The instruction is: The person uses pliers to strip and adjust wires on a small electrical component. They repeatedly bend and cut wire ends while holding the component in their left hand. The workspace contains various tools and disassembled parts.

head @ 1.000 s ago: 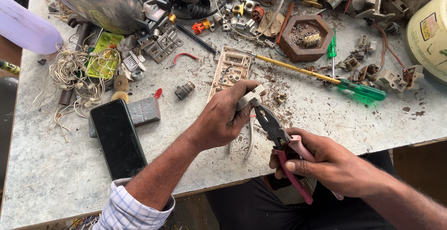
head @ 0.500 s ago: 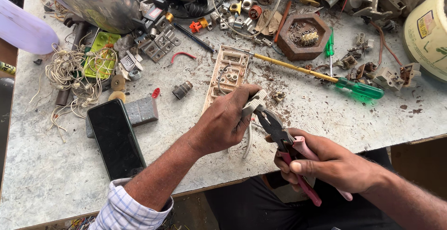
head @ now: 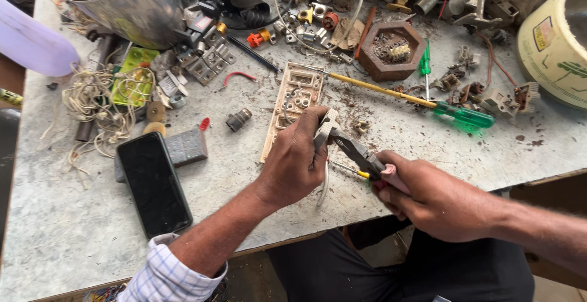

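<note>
Left hand (head: 298,161): closed around a small pale switch part (head: 325,126), held just above the counter (head: 73,234); most of the part was hidden by the fingers.
Right hand (head: 431,195): gripped the pink handles of the pliers (head: 358,154); the handles were largely covered by the palm.
Pliers jaws: met the switch part at its lower edge; whether they bit it could not be told.
White wire (head: 323,186): hung below the left hand, its upper end hidden.
Switch plate (head: 292,97): lay on the counter just beyond the left hand, its lower end covered.
Green screwdriver (head: 452,113): lay beyond the pliers, apart from them.
Black phone (head: 153,182): lay face up, left of the forearm.
Bucket (head: 553,39): cut off at the right edge.
</note>
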